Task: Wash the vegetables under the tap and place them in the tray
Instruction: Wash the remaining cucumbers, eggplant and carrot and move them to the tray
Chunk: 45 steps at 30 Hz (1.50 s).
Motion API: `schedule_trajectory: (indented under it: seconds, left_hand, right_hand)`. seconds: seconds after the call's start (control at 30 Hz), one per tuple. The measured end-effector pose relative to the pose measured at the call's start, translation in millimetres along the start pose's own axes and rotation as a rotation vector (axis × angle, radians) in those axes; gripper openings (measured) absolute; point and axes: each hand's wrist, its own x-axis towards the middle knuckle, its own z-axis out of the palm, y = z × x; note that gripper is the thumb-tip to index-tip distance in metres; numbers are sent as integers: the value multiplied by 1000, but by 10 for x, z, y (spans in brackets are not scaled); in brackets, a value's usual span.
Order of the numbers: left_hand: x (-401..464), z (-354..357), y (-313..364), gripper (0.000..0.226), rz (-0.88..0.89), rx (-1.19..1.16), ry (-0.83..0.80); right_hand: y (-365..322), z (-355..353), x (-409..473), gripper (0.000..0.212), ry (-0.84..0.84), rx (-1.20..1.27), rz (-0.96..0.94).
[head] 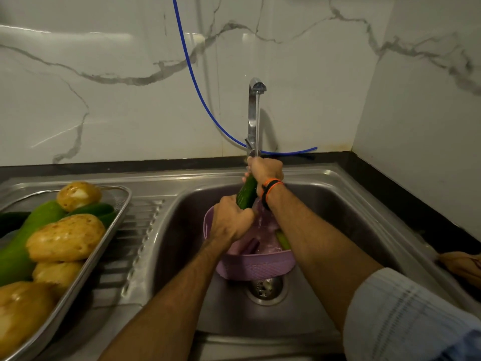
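Note:
A dark green cucumber (246,193) is held tilted under the running tap (254,105) over the sink (338,204). My left hand (231,220) grips its lower end and my right hand (264,169) grips its upper end, where the water falls. Below them a purple basket (256,267) stands in the sink with a green vegetable (283,241) and a dark one partly hidden inside. On the left drainboard a steel tray (122,212) holds several potatoes (66,238), a light green gourd (15,254) and dark cucumbers.
A blue hose (192,74) hangs down the marble wall to the tap's base. The drain (266,289) lies just in front of the basket. A brown object (462,267) lies on the dark counter at the right edge.

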Motion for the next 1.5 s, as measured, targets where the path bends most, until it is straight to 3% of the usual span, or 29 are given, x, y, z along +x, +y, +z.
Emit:
schedule_trajectory:
  seconds: [0.13,0.3,0.4,0.57,0.7,0.9,1.03,1.2,1.3,1.5]
  left_hand:
    - [51,-2,-19,9,-88,-130,-86]
    - [108,-12,-87,12,-136,-187,-162]
    - [130,20,-100,8,-118,-181,-114]
    - [178,25,-145,10,-99,-105,-72]
    - [186,-15,-199,23,-94,-64,-72]
    - [208,-98,-243,42,-170,-175,-92]
    - [228,-161,-286,45,-211,-248,-43]
    - [302,-276,-421,60,-298,-281,37]
    - [331,-296,-487,65,-319,-336,52]
    - [285,-183,-363,57,-331,-730,11]
  right_hand:
    - [-53,-122,56,29,-149,409,228]
    - [163,-205,-4,25,-235,676,248]
    - [179,-230,-55,19,-292,606,201]
    - [202,-325,-81,45,-300,234,142]
    - [202,-562,-93,38,-395,106,161]
    - [298,-675,-140,30,-355,278,215]
    - [388,-647,-188,5,-378,399,268]
    - [413,-541,-251,22,-434,318,275]
    - [409,-480,-287,11,-401,335,274]
    - [310,-620,-208,5,-233,470,268]
